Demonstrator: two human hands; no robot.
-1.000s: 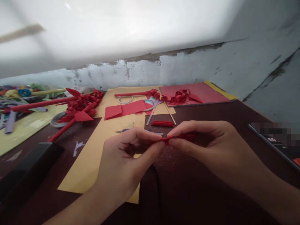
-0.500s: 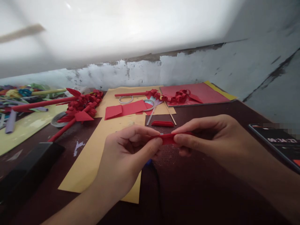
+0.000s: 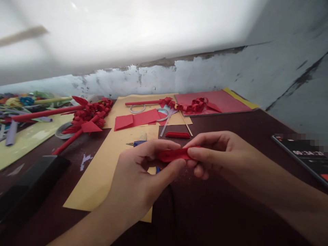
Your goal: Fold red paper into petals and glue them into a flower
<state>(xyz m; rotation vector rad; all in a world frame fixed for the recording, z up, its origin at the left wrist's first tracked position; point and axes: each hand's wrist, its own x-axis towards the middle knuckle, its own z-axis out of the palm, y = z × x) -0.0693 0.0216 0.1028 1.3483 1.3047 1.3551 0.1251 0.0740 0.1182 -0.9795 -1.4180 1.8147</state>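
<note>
Between my two hands is a small folded red paper piece (image 3: 173,155), its broad face showing. My left hand (image 3: 148,171) holds its left part, with the index finger along the top edge and the thumb below. My right hand (image 3: 217,152) pinches the right end between thumb and fingers. Just beyond them on the dark table lies another folded red strip (image 3: 177,135). A blue tool with a pointed metal tip (image 3: 139,143) shows partly behind my left hand; the rest of it is hidden.
Yellow paper (image 3: 102,177) lies under my left arm. Red paper flowers (image 3: 89,119) and a black box (image 3: 33,184) are at the left. Further back are flat red paper (image 3: 146,118), a tape roll (image 3: 137,108) and a red paper chain (image 3: 197,105). A phone (image 3: 302,155) lies right.
The red piece has tilted, showing more of its face, and shifted slightly left. My left thumb has moved lower and right. The blue tool's tip has come into view.
</note>
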